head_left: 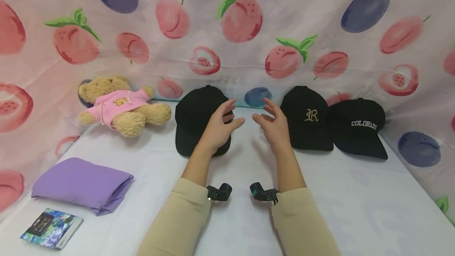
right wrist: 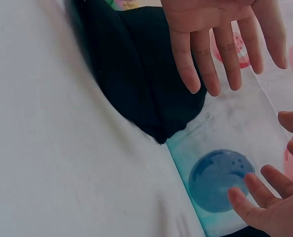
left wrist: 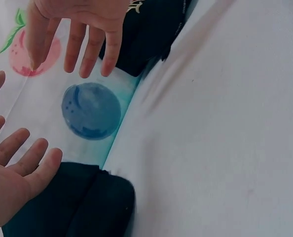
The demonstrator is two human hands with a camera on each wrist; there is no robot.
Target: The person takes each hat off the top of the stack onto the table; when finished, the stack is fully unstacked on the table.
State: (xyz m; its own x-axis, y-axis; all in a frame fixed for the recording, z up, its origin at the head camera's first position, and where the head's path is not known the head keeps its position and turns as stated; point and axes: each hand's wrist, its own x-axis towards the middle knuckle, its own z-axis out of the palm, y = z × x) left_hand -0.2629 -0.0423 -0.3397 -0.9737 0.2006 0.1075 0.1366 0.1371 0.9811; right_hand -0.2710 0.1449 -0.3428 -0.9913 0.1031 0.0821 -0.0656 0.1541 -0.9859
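Both hands hover over the white table, palms facing each other with a gap between them. My left hand [head_left: 219, 126] is in front of a plain black cap [head_left: 193, 117] and hides its right part; the fingers are relaxed and hold nothing. To the right, my right hand [head_left: 275, 126] has loosely bent fingers and holds nothing. It is nearest to a black cap with a gold letter R [head_left: 305, 129]. Beside that one lies a black cap lettered COLORADO [head_left: 359, 129]. In the left wrist view, the fingers of the left hand [left wrist: 13, 173] are spread apart.
A teddy bear in a pink hoodie [head_left: 121, 106] lies at the back left. Nearer on the left are a folded purple cloth [head_left: 81, 183] and a small colourful book [head_left: 51, 228]. A fruit-print curtain [head_left: 213, 15] encloses the table's [head_left: 241, 224] back and sides.
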